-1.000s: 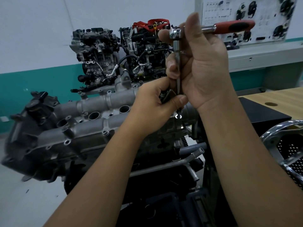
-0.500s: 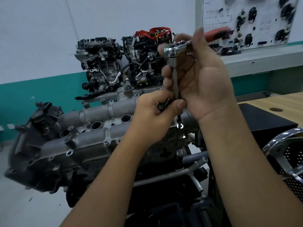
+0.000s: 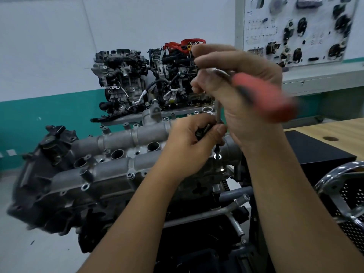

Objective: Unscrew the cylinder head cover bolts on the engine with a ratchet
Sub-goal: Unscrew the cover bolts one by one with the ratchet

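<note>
While the ratchet (image 3: 262, 95) is mostly a red motion-blurred smear of handle, you can see its thin extension (image 3: 218, 113) dropping toward a bolt hole (image 3: 217, 156) at the near right end of the cylinder head cover (image 3: 118, 168). Right hand (image 3: 242, 91) has its fingers curled round the head end, hiding it, and left hand (image 3: 189, 142) pinches the lower shaft with small dark parts tucked in its fingers, too hidden to identify. Two more engines (image 3: 149, 81) sit behind by the wall, and a chrome basket (image 3: 342, 196) is cut off at the right.
</note>
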### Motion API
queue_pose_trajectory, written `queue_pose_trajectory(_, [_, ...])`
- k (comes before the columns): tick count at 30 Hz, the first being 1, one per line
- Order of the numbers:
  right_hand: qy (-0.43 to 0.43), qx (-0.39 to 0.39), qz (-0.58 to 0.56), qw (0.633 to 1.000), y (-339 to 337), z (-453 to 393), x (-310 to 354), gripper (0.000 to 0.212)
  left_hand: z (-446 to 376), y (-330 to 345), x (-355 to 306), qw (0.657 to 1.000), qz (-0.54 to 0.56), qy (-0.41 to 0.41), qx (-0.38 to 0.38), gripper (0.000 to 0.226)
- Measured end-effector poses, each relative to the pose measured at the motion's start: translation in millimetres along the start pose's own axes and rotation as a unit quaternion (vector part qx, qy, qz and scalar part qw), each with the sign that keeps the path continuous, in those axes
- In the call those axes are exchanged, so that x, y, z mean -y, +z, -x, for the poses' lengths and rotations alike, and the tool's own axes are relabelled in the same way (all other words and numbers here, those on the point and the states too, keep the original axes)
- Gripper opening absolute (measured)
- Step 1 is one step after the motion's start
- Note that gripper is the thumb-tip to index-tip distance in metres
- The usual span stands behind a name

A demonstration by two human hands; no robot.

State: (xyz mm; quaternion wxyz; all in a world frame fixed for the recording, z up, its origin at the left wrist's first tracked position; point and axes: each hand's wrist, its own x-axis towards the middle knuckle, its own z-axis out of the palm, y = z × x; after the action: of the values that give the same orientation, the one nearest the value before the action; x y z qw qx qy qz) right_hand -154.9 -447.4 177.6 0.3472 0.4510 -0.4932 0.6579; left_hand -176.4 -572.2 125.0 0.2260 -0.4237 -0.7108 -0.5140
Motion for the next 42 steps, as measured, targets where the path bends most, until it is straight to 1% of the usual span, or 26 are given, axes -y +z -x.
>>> queue_pose_trajectory(1, [0.006,-0.014,0.015,1.0,3,1,-1,0.021,0,0,-1,1.0,-0.001,-0.002,0.007,0.013])
queue_pose_trajectory(2, [0.04,-0.033,0.003,0.999,7,1,-1,0.018,0,0,-1,1.0,0.001,-0.007,0.012,0.014])
queue_pose_trajectory(5, [0.178,-0.066,-0.122,0.974,1,1,3,0.044,-1,-2,-2,1.0,-0.01,0.002,0.01,0.018])
queue_pose_trajectory(6, [0.205,-0.08,-0.161,0.962,-5,1,4,0.049,0,-1,-2,1.0,-0.02,0.006,0.009,0.019])
queue_pose_trajectory(7, [0.212,-0.086,-0.181,0.956,-8,1,5,0.046,-1,-1,-2,1.0,-0.026,0.007,0.006,0.02])
queue_pose_trajectory(9, [0.167,-0.069,-0.115,0.977,-8,2,5,0.018,0,2,-3,1.0,-0.021,0.003,-0.008,0.022])
queue_pose_trajectory(10, [0.129,-0.048,-0.06,0.989,-7,3,3,0.012,0,3,-3,1.0,-0.014,0.003,-0.019,0.023])
queue_pose_trajectory(12, [0.084,-0.008,-0.011,0.996,-4,8,-2,0.025,1,4,-2,0.999,-0.01,0.009,-0.035,0.024])
queue_pose_trajectory(14, [0.091,0.003,-0.035,0.995,-2,8,-1,0.025,1,4,-2,0.999,-0.013,0.005,-0.031,0.024])
queue_pose_trajectory(15, [0.11,-0.005,-0.058,0.992,-1,8,1,0.026,1,4,-3,1.0,-0.011,-0.004,-0.028,0.025])
queue_pose_trajectory(18, [0.211,-0.046,-0.134,0.967,-8,6,0,0.05,0,4,-3,1.0,-0.006,-0.013,-0.025,0.028])
queue_pose_trajectory(19, [0.227,-0.057,-0.147,0.961,-9,6,-1,0.051,-1,4,-4,1.0,-0.009,-0.01,-0.022,0.029])
queue_pose_trajectory(20, [0.218,-0.064,-0.149,0.962,-8,6,-1,0.046,-1,4,-4,1.0,-0.011,-0.007,-0.021,0.029])
queue_pose_trajectory(22, [0.151,-0.072,-0.109,0.98,-5,8,-1,0.028,-1,2,-2,1.0,-0.014,-0.003,-0.025,0.03])
queue_pose_trajectory(25, [0.077,-0.066,-0.062,0.993,2,8,-2,0.036,-2,0,0,1.0,-0.003,-0.005,-0.017,0.03])
queue_pose_trajectory(27, [0.114,-0.086,-0.101,0.985,4,7,-2,0.034,-1,0,-1,1.0,0.002,-0.001,-0.021,0.029])
queue_pose_trajectory(29, [0.176,-0.111,-0.177,0.962,-1,6,-1,0.044,-2,1,-2,1.0,-0.012,0.008,-0.023,0.03])
queue_pose_trajectory(30, [0.176,-0.114,-0.199,0.957,-3,6,0,0.042,-2,1,-2,0.999,-0.022,0.013,-0.023,0.03])
queue_pose_trajectory(31, [0.154,-0.112,-0.188,0.964,-4,7,0,0.034,-1,2,-2,0.999,-0.028,0.016,-0.025,0.028])
queue_pose_trajectory(33, [0.084,-0.083,-0.106,0.987,0,6,1,0.02,0,2,0,0.999,-0.02,0.007,-0.036,0.026])
queue_pose_trajectory(34, [0.065,-0.058,-0.068,0.994,3,6,1,0.025,1,3,1,0.999,-0.014,0.0,-0.045,0.026])
queue_pose_trajectory(35, [0.068,-0.035,-0.049,0.996,6,7,1,0.032,2,3,1,0.999,-0.011,-0.007,-0.05,0.026])
queue_pose_trajectory(37, [0.129,-0.036,-0.057,0.989,4,6,1,0.04,2,3,2,0.999,-0.012,-0.015,-0.046,0.029])
queue_pose_trajectory(40, [0.267,-0.086,-0.158,0.947,-8,4,7,0.055,0,2,-2,1.0,-0.012,-0.015,-0.022,0.028])
queue_pose_trajectory(41, [0.278,-0.088,-0.163,0.943,-10,4,9,0.053,-1,1,-3,1.0,-0.012,-0.015,-0.021,0.026])
queue_pose_trajectory(42, [0.26,-0.08,-0.14,0.952,-10,4,10,0.044,-1,0,-3,1.0,-0.011,-0.014,-0.025,0.024])
